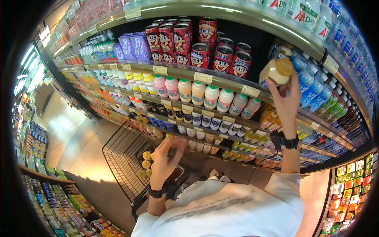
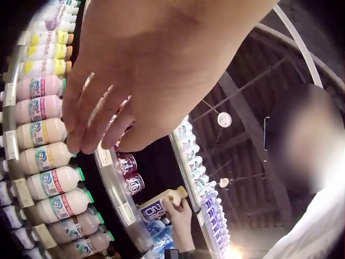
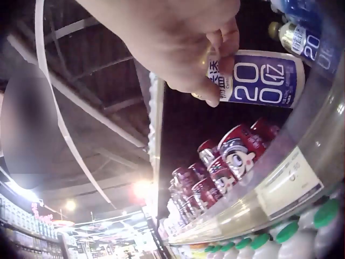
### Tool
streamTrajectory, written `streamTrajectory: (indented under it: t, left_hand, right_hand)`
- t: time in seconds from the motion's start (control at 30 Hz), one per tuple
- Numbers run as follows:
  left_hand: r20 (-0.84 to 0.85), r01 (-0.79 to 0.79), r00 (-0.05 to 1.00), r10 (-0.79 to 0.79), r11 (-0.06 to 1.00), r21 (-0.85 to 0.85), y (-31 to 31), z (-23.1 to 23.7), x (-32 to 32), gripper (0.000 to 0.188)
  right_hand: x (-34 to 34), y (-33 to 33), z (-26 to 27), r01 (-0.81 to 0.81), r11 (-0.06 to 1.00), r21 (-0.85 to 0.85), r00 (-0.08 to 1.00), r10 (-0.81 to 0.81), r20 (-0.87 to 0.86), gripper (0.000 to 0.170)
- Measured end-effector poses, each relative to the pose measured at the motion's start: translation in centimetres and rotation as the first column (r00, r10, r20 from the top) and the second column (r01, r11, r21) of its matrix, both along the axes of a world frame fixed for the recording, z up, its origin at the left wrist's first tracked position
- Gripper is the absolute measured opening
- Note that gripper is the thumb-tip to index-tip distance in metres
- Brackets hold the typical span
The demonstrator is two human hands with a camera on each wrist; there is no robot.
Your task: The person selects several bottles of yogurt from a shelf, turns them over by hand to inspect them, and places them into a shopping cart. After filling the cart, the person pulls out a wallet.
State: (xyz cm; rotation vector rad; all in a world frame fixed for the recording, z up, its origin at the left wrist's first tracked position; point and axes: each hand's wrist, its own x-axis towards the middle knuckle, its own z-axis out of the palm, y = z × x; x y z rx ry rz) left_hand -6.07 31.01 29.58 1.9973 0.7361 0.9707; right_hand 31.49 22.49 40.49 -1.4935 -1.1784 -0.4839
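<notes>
My right hand grips a cream-coloured drink bottle by its golden cap end, at the right end of the shelf with the red cans. In the right wrist view, the same bottle shows a dark blue label with "200亿" in white. Behind it in the head view stands another bottle with a white-and-blue look. My left hand hangs in the air beside the cart, its fingers loosely bent and nothing held. The left wrist view shows that hand in front of the shelves.
A black wire shopping cart stands at left with several yellow-capped bottles inside. Red cans stand on the shelf, with price tags along its edge. Below are rows of milk drinks; blue-labelled bottles stand at right.
</notes>
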Motion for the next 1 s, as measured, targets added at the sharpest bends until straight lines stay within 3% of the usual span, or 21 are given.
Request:
streamTrajectory:
  t: [0.07, 0.1, 0.2, 0.3, 0.33, 0.4, 0.5, 0.57, 0.63, 0.73, 0.83, 0.93, 1.0]
  left_hand:
    - [-0.001, -0.024, 1.0, 0.024, 1.0, -0.014, -0.4, 1.0, 1.0, 0.027]
    - [0.046, 0.032, 0.999, -0.029, 0.998, -0.055, -0.4, 1.1, 1.5, 0.04]
    - [0.189, 0.259, 0.956, -0.223, 0.946, -0.196, -0.1, 1.1, 3.2, 0.088]
    - [0.429, 0.512, 0.83, -0.355, 0.79, -0.337, -1.6, 1.4, 5.4, 0.102]
    - [0.273, 0.44, 0.882, -0.385, 0.879, -0.185, -1.6, 1.4, 5.9, 0.101]
    - [0.243, 0.398, 0.917, -0.318, 0.784, -0.476, -2.8, 2.4, 6.3, 0.096]
    - [0.318, 0.328, 0.933, -0.166, 0.752, -0.571, -3.5, 2.0, 6.6, 0.087]
    - [0.169, 0.195, 0.975, -0.142, 0.913, -0.358, -2.9, 1.5, 6.5, 0.085]
    - [0.056, 0.057, 0.997, -0.051, 0.993, -0.108, -2.4, 0.6, 6.5, 0.085]
    - [-0.018, -0.081, 0.996, 0.083, 0.995, 0.056, -2.7, 0.8, 6.4, 0.085]
    - [-0.012, -0.129, 0.991, 0.132, 0.982, 0.142, -2.8, 0.8, 6.3, 0.083]
    - [-0.007, -0.143, 0.989, 0.146, 0.976, 0.163, -3.0, 1.0, 6.1, 0.08]
    - [0.064, 0.061, 0.997, -0.051, 0.983, -0.175, -2.9, 1.8, 5.5, 0.076]
  right_hand:
    - [-2.5, -1.6, -1.0, -0.186, 0.981, 0.063, 0.961, 0.195, -0.196, 0.073]
    - [-3.9, -2.1, -1.6, -0.299, 0.948, 0.107, 0.897, 0.318, -0.307, 0.074]
    - [-7.0, -2.8, -4.2, -0.598, 0.785, 0.163, 0.623, 0.583, -0.523, 0.072]
    - [-10.6, -2.8, -5.5, -0.797, 0.572, 0.194, 0.334, 0.684, -0.648, 0.07]
    - [-11.4, -2.3, -6.5, -0.838, 0.487, 0.247, 0.257, 0.751, -0.609, 0.072]
    - [-12.5, -2.2, -7.5, -0.828, 0.527, 0.19, 0.295, 0.698, -0.652, 0.075]
    - [-13.3, -1.6, -7.9, -0.772, 0.609, 0.183, 0.33, 0.63, -0.703, 0.076]
    - [-13.6, -1.4, -9.0, -0.784, 0.611, 0.112, 0.394, 0.628, -0.671, 0.077]
    - [-13.8, -1.2, -9.5, -0.791, 0.609, 0.056, 0.416, 0.603, -0.681, 0.076]
    - [-14.1, -0.8, -8.7, -0.831, 0.531, 0.168, 0.252, 0.627, -0.737, 0.075]
    - [-14.3, -0.7, -8.8, -0.836, 0.504, 0.216, 0.2, 0.647, -0.736, 0.073]
    - [-14.2, -0.6, -8.7, -0.85, 0.485, 0.206, 0.2, 0.659, -0.725, 0.076]
    - [-14.0, -0.8, -9.3, -0.836, 0.53, 0.14, 0.305, 0.662, -0.684, 0.078]
